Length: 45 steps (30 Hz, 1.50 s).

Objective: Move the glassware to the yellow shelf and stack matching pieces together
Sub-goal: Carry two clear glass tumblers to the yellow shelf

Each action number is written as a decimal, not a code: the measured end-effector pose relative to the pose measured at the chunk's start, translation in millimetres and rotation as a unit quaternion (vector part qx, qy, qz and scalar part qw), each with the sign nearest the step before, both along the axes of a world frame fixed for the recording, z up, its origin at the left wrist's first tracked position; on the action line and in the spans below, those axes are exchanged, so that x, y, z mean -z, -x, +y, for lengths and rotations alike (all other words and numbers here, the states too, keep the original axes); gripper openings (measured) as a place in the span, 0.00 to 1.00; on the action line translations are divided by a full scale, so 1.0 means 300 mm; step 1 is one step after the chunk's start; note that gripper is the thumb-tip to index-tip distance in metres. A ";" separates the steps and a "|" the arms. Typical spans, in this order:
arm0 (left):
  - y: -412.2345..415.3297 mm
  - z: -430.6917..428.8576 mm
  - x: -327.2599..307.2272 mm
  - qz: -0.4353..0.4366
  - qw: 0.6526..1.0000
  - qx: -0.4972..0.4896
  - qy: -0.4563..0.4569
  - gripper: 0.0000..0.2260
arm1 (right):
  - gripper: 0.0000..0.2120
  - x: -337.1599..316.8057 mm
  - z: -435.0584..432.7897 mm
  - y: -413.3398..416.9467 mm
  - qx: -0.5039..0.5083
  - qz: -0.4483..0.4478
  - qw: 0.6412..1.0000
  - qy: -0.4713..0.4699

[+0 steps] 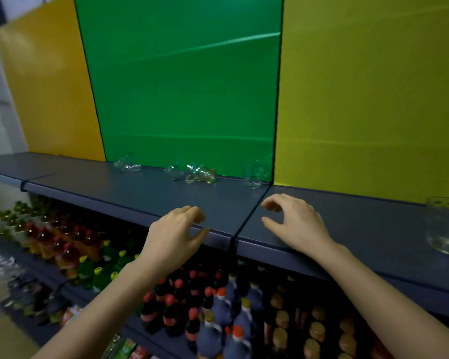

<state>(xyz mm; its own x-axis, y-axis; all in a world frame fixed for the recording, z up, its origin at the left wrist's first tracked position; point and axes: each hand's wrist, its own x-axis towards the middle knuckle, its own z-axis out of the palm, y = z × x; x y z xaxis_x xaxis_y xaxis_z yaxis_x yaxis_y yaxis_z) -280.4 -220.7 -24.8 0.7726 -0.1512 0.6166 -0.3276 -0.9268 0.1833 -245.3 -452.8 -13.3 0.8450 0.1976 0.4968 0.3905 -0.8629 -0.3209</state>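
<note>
Head view. Nearest: bottles with red and gold caps (218, 322) on lower shelf, under both forearms. Left hand (175, 238) over front edge of grey shelf (130, 195), fingers curled loosely, grip apart, nothing held. Right hand (294, 225) resting on shelf just right of panel seam, thumb and fingers spread, grip apart, empty. Large clear glass (445, 226) upright at far right, before yellow panel (373, 94). Small glass (253, 174) upright by seam, before green panel (182, 81). Tipped glassware cluster (192, 173) mid-shelf; another tipped piece (127, 164) further left. Green-capped bottles (99, 270) lower left.
</note>
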 end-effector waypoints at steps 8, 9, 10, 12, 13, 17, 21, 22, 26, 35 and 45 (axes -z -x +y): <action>-0.164 0.187 0.017 0.004 0.999 -0.002 0.033 0.11 | 0.16 -0.008 0.203 -0.216 0.029 0.030 0.999 0.017; -0.191 0.205 0.023 0.007 0.999 -0.001 0.039 0.11 | 0.17 -0.009 0.217 -0.248 0.038 0.032 0.999 0.017; -0.220 0.222 0.029 0.010 0.999 0.000 0.043 0.11 | 0.18 -0.009 0.229 -0.281 0.048 0.033 0.998 0.013; -0.283 0.254 0.038 0.014 0.999 0.004 0.049 0.11 | 0.19 -0.007 0.246 -0.351 0.071 0.035 0.997 0.001; -0.319 0.271 0.041 0.017 0.999 0.006 0.050 0.12 | 0.20 -0.006 0.253 -0.388 0.086 0.035 0.996 -0.004; -0.491 0.335 0.038 0.027 0.999 0.014 0.045 0.12 | 0.30 -0.020 0.247 -0.552 0.170 0.035 0.985 -0.010; -0.672 0.392 0.015 0.040 0.998 0.031 0.031 0.13 | 0.38 -0.033 0.222 -0.693 0.239 0.066 0.967 -0.049; -0.710 0.404 0.011 0.039 0.998 0.034 0.030 0.13 | 0.39 -0.031 0.222 -0.718 0.248 0.076 0.964 -0.054; -0.849 0.450 0.002 0.023 0.998 0.041 0.048 0.13 | 0.43 -0.014 0.242 -0.805 0.268 0.113 0.952 -0.096; -1.065 0.558 -0.010 0.002 0.996 0.043 0.079 0.14 | 0.51 0.021 0.271 -0.946 0.304 0.110 0.910 -0.257; -1.262 0.632 -0.024 0.065 0.991 0.055 0.106 0.28 | 0.46 -0.010 0.364 -0.934 0.310 0.057 0.894 -0.318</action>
<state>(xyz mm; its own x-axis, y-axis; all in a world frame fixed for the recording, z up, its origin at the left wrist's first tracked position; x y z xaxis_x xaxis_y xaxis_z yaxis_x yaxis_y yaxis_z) 98.1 -31.2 -17.4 0.8333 -0.1164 0.5404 -0.3853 -0.8232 0.4170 35.0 -343.8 -10.2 0.7465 -0.6184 0.2455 -0.1673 -0.5315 -0.8304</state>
